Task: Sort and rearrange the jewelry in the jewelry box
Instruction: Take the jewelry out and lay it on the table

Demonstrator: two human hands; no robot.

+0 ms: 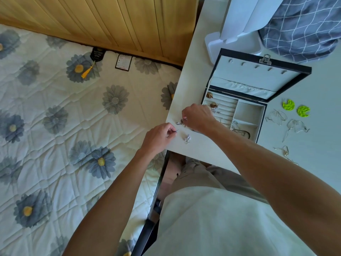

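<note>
Silver and thin, a small wire earring hook (176,131) was pinched between the curled fingertips of the left hand (158,136), near the middle of the frame. The right hand (198,118) was just above it, fingers bent down onto a little silver and brown earring (180,123) on the white table (186,85); I could not tell if it had hold of it or only touched it. A small silver dangly earring (187,138) lay on the table just below the two hands. To the right of the hands stood the open black jewelry box with a pale lining (247,111), with a few pieces in its slots. Further right, on the table, lay two bright green round earrings (295,107) and some thin silver wire hoops (287,122). A quilted bed cover with grey flowers (64,117) filled the left side.
</note>
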